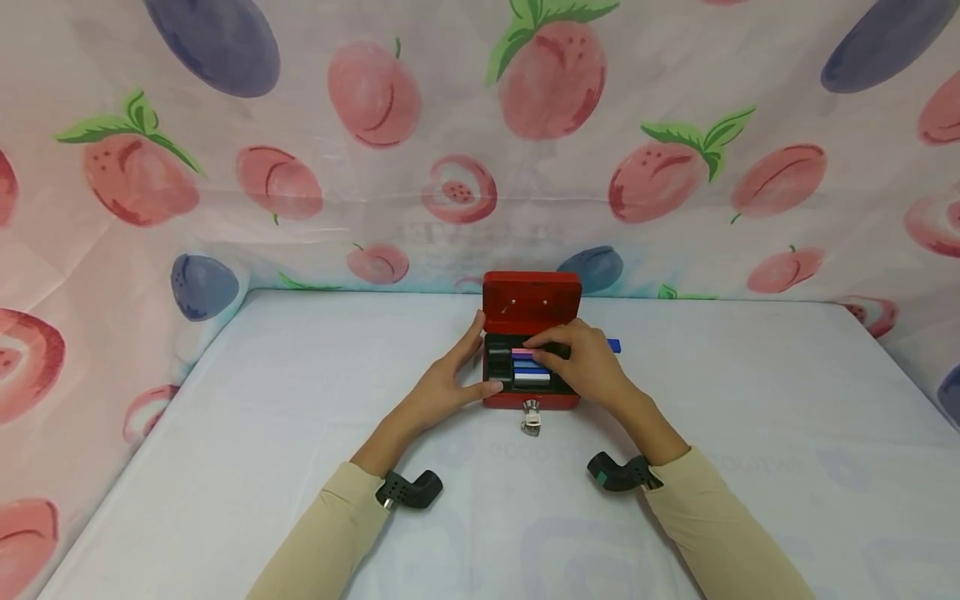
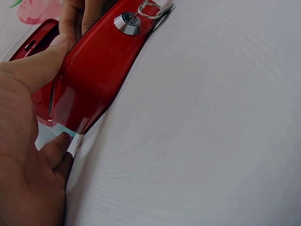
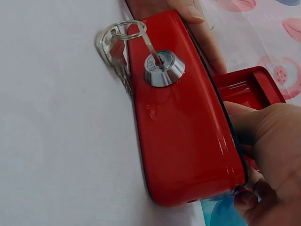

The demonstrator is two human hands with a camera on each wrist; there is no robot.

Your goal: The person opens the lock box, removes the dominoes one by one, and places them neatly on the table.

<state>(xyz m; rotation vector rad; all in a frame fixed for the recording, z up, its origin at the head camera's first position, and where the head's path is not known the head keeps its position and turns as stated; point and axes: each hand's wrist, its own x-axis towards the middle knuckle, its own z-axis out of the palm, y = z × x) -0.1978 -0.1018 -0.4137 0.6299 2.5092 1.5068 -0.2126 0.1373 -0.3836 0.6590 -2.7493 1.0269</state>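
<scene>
An open red cash box (image 1: 531,401) stands on the white-covered table, its lid (image 1: 532,302) tilted back. Inside, a black tray (image 1: 498,363) bears several short coloured sticks, among them a white stick (image 1: 532,377) and a pink stick (image 1: 521,351). My left hand (image 1: 442,385) holds the box's left side, thumb on the front rim and fingers along the wall. From the right, my right hand (image 1: 588,358) reaches over the tray and pinches the pink stick between thumb and index finger. That hand hides the tray's right part.
A key sits in the box's front lock (image 3: 164,68), with a ring and more keys (image 3: 113,49) hanging from it. A blue piece (image 1: 614,346) shows just right of the box, behind my right hand. The fruit-print cloth (image 1: 375,192) hangs beyond the table's back edge.
</scene>
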